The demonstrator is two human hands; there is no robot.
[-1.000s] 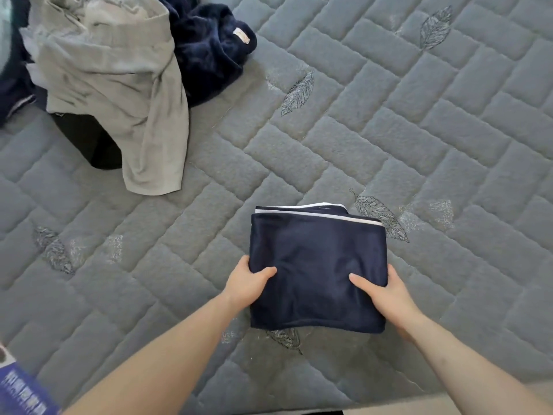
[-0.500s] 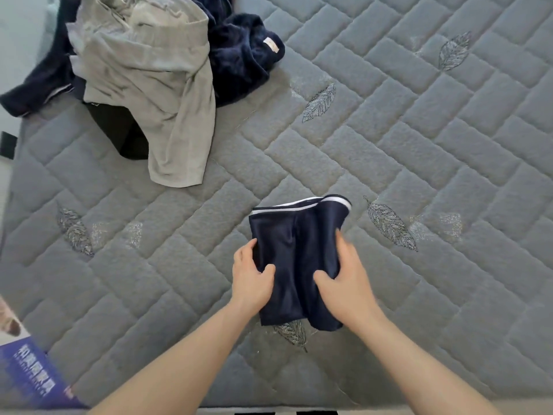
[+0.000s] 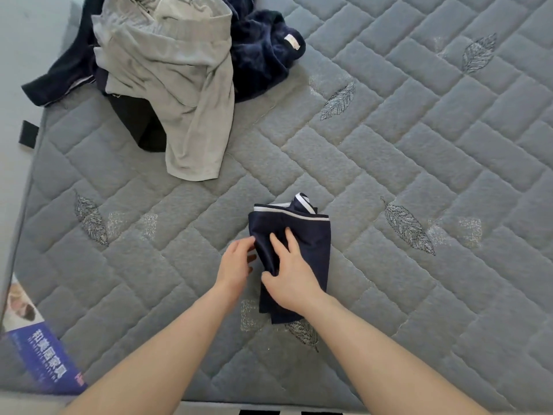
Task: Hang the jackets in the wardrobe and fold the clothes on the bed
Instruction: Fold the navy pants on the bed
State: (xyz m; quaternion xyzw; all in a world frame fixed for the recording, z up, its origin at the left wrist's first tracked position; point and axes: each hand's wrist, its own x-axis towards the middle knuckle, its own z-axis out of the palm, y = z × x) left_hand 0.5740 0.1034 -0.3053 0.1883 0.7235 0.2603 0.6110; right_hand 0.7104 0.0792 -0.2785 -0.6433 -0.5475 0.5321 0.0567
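The navy garment (image 3: 302, 244) lies folded narrow on the grey quilted mattress (image 3: 419, 145), just below the centre of the view, its white-striped edge pointing toward twelve o'clock. The right hand (image 3: 291, 277) lies flat across the top of the bundle with fingers spread and pressing, thumb tucked against the cloth's left border. The left hand (image 3: 236, 265) sits at the bundle's nine o'clock side, fingertips touching the folded edge; whether it is actually pinching a layer I cannot tell, since the fingers are partly hidden against the dark fabric. To me the cloth looks thin, light and quite limp, with a slight sheen, so I would guess it slides on itself and springs open if let go; it seems to want a flat palm on top and a grip along the folded edge or near the striped band, where the layers are thickest. At about eleven o'clock, well apart from the bundle, a heap is yet to be sorted: a pale grey garment (image 3: 179, 85) draped over a black garment (image 3: 140, 127), with a fuzzy dark blue garment (image 3: 263, 55) beside it. At eight o'clock, near the mattress corner, a blue printed label (image 3: 42, 360) shows.
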